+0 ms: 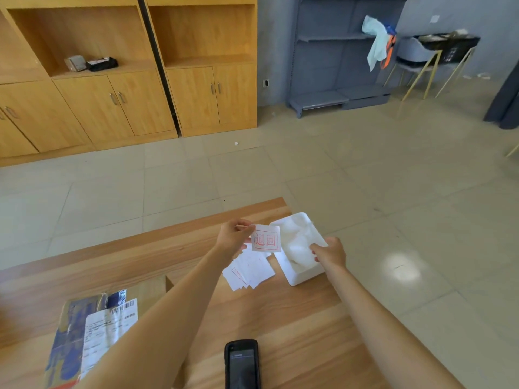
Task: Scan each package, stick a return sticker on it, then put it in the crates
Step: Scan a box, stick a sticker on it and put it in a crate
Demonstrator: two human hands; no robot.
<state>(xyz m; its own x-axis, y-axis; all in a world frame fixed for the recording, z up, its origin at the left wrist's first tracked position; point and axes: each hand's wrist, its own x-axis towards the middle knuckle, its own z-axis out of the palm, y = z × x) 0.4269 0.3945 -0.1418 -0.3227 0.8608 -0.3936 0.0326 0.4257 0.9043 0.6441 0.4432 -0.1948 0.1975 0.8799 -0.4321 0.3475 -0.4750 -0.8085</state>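
White sticker (266,238) pinched in our left hand (233,237) at frame centre, our right hand (331,251) gripping crumpled paper in the tray (295,276), package (92,332) half-hidden lower left.

One return sticker (266,238) is pinched at the left hand (234,236) fingertips, with a loose pile of stickers (250,269), too overlapped to count, just below them. One white tray (298,245) lies under the right hand (331,251) fingers. One package (92,331) and one scanner (242,363) lie nearer the person.
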